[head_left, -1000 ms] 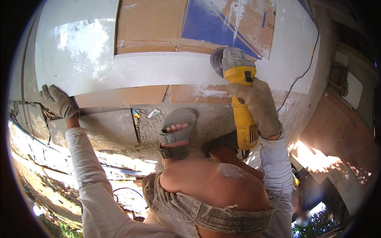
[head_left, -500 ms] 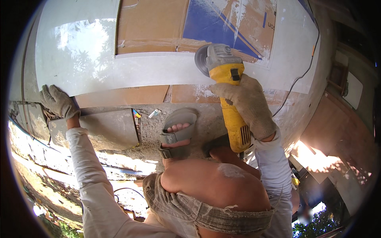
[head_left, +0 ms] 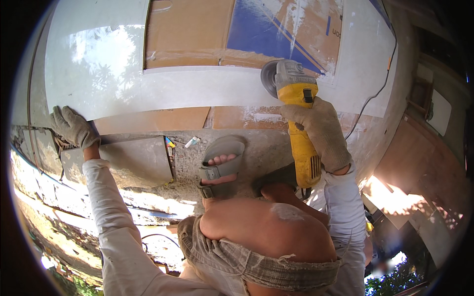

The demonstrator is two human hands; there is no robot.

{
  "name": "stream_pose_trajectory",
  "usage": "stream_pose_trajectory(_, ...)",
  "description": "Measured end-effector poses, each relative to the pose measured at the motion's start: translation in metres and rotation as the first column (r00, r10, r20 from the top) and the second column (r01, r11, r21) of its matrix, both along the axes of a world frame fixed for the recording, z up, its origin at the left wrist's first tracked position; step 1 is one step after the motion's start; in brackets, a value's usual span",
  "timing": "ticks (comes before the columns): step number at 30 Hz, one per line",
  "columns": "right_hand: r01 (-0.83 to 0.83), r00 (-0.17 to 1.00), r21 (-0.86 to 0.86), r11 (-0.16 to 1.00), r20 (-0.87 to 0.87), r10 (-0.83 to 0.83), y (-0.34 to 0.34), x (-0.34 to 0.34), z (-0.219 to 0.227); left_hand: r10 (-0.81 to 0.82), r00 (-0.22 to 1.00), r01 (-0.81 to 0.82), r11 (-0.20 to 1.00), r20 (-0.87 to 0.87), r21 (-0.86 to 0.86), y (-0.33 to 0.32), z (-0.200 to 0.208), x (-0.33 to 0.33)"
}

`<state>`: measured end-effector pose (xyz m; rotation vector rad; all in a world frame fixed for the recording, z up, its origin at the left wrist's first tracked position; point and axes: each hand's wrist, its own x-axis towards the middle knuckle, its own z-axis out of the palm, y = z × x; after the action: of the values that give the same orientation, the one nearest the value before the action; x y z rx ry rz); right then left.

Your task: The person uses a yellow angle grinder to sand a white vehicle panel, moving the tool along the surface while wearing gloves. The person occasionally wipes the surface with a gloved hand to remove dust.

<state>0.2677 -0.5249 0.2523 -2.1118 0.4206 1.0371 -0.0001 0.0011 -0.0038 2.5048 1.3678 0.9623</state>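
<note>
My right hand (head_left: 321, 130), in a dusty knit work glove, is wrapped around a yellow angle grinder (head_left: 300, 118). The grinder's grey head and round disc (head_left: 269, 79) lie over the near strip of a glossy white sheet (head_left: 197, 89), close to the edge of its rectangular opening; whether the disc touches the sheet I cannot tell. My left hand (head_left: 74, 127), gloved too, rests with fingers stretched out at the sheet's near left corner. Under the sheet is cardboard (head_left: 185, 37), brown with a blue printed area, showing through the opening and along the near edge.
My sandalled foot (head_left: 222, 160) stands on rough concrete just below the sheet. Left of it lie a grey slab (head_left: 133, 160) and a small white tube (head_left: 192, 142). A dark cord (head_left: 370, 98) runs along the right side. Brown boards (head_left: 414, 163) lean at the far right.
My right hand and the grinder have moved a little to the right along the near strip and slightly toward me. My left hand stays where it was.
</note>
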Motion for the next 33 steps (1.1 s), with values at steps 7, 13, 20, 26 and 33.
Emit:
stream_pose_trajectory(7,-0.005,1.0,-0.076,0.997,-0.004,0.005,0.001,0.005,0.014,0.027,0.998,-0.024,0.998,0.053,-0.064,-0.008,0.003,0.002)
stream_pose_trajectory(13,-0.075,0.996,0.04,0.996,-0.047,0.077,0.026,0.002,0.018,0.012,0.998,-0.009,0.999,0.057,-0.052,-0.007,0.003,0.005)
stream_pose_trajectory(20,-0.37,0.928,0.095,0.924,0.077,0.364,0.036,0.001,-0.002,0.031,0.999,-0.03,0.999,-0.026,0.033,-0.003,-0.001,0.001)
stream_pose_trajectory(26,-0.367,0.928,0.055,0.928,0.092,0.362,0.043,-0.003,-0.006,0.008,1.0,-0.008,1.0,-0.001,0.022,-0.003,-0.006,0.0)
stream_pose_trajectory(33,-0.222,0.975,0.041,0.974,-0.019,0.223,0.07,-0.005,0.004,0.044,0.999,-0.044,0.998,0.016,0.052,-0.007,-0.005,0.002)
